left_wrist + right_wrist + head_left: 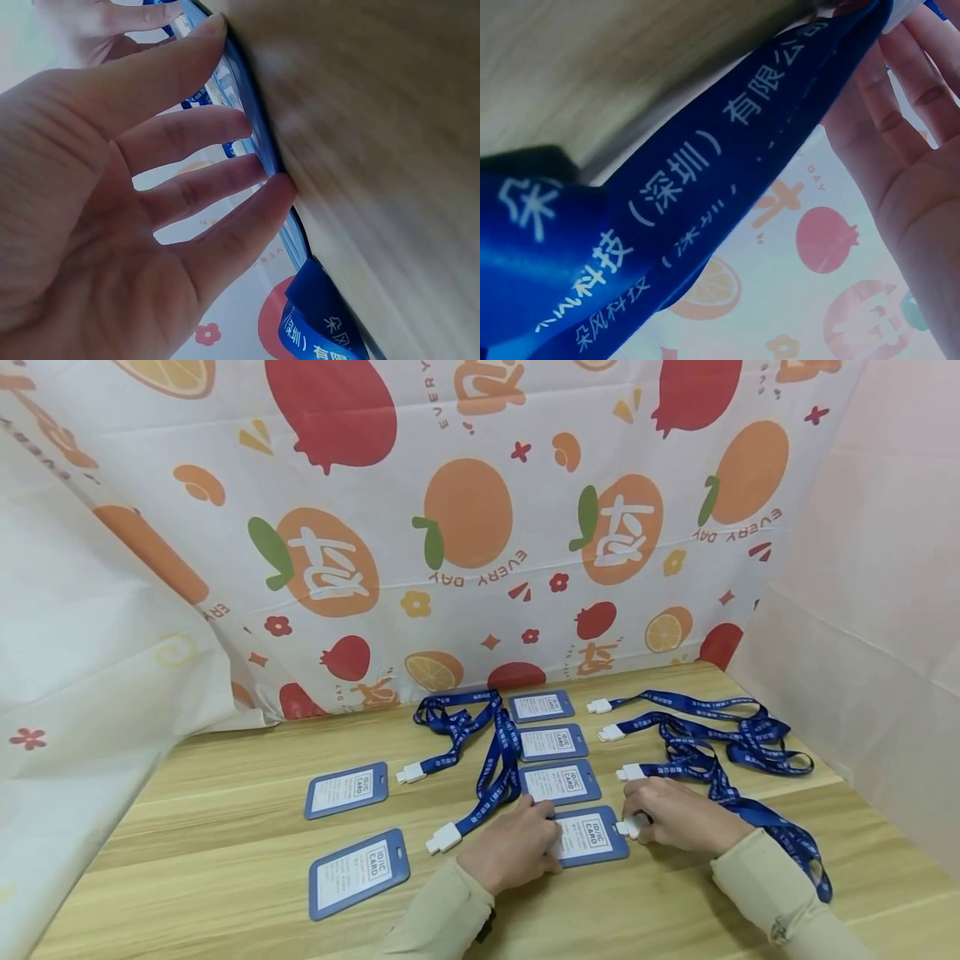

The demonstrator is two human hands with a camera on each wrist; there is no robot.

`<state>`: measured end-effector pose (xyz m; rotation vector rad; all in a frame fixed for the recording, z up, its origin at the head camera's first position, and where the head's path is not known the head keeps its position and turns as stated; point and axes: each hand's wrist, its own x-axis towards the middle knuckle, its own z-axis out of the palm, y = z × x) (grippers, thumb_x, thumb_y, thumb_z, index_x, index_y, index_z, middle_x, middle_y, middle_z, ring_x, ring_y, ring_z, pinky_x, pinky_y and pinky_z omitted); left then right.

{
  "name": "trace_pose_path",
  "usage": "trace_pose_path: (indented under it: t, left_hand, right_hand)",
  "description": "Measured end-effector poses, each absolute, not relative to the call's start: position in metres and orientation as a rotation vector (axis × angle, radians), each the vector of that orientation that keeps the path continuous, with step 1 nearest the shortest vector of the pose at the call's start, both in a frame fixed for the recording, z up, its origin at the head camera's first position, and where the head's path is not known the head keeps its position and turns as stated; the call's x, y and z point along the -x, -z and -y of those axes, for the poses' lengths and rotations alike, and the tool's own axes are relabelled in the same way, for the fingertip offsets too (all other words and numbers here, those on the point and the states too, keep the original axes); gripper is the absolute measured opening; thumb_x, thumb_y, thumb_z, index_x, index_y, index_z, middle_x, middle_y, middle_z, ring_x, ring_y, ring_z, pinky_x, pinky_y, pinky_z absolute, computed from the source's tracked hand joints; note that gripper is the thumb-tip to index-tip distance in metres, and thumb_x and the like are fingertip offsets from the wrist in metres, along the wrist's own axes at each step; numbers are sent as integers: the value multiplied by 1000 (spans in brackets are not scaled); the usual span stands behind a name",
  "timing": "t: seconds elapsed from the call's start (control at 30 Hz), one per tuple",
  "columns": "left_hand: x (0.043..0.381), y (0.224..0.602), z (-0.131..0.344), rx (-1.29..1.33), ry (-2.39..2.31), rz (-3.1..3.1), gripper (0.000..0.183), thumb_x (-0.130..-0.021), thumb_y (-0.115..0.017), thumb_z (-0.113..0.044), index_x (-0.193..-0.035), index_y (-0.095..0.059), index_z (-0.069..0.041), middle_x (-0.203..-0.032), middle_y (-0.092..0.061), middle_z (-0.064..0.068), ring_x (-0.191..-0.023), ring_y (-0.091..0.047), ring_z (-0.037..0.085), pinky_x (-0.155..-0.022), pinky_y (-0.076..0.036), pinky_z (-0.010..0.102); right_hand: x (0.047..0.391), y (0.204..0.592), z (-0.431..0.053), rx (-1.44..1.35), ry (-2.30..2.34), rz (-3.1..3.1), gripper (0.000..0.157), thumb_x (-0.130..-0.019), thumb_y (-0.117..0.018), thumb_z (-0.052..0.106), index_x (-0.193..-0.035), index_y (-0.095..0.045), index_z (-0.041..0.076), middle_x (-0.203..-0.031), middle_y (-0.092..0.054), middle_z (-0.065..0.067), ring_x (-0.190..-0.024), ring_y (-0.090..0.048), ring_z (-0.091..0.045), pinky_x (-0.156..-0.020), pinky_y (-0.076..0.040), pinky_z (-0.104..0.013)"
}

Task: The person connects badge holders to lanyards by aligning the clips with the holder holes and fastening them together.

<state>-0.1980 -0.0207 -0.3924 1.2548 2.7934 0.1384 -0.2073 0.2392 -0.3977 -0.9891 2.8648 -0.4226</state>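
In the head view my left hand [510, 845] grips the left part of a blue-framed ID card holder [591, 837] lying on the table, thumb at the near edge and fingers at the far edge. The left wrist view shows that thumb and several fingertips against the holder's blue rim [251, 112]. At the holder's right end, my right hand [678, 814] pinches the white plastic clip [636, 827] of a blue lanyard [772, 822]. The clip's tip is at the holder's slot; whether it is hooked in cannot be made out. Printed lanyard strap [697, 165] fills much of the right wrist view.
Behind the gripped holder lie more holders in a column, among them one [561, 781] nearest it. Two others [347, 790] lie at the left. Blue lanyards with white clips [444, 837] lie between and at the right. A fruit-print curtain [465, 610] stands behind the wooden table [247, 860].
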Motion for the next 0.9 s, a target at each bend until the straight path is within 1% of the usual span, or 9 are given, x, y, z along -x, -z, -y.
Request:
trace_pose_path:
  t: [0.17, 0.37, 0.6, 0.9]
  left_hand:
    - [197, 392, 20, -1253, -118, -2792, 27, -84, -83, -33, -103, -79, -15, -112, -64, 0, -97, -53, 17, -80, -50, 23]
    - [197, 392, 19, -1258, -104, -2799, 25, -84, -83, -32, -100, -79, -14, -108, -63, -1, -92, -51, 15, -79, -48, 22]
    - [199, 391, 21, -1269, -118, -2785, 25, -83, -84, -33, -101, -79, -15, -106, -62, -2, -92, -51, 15, -81, -48, 22]
    - [200, 392, 21, -1269, -147, -2787, 25, -82, -85, -32, -100, -80, -15, -104, -62, -3, -91, -50, 14, -81, -47, 23]
  right_hand:
    - [206, 398, -239, 988, 428, -2857, 18, -76, -85, -1, -89, -79, 9, -85, -56, 12, -76, -51, -6, -72, -53, -34]
    - [206, 396, -238, 1030, 413, -2862, 17, -76, -85, -2, -89, -79, 8, -84, -57, 12, -74, -50, -5, -70, -52, -31]
    - [207, 396, -237, 1058, 401, -2870, 17, -75, -85, -2, -89, -80, 7, -85, -60, 10, -75, -52, -4, -71, -54, -31]
    - [208, 397, -238, 1063, 395, -2866, 18, -75, -84, -3, -89, -80, 8, -84, -58, 10, -74, -50, -4, -69, -53, -28]
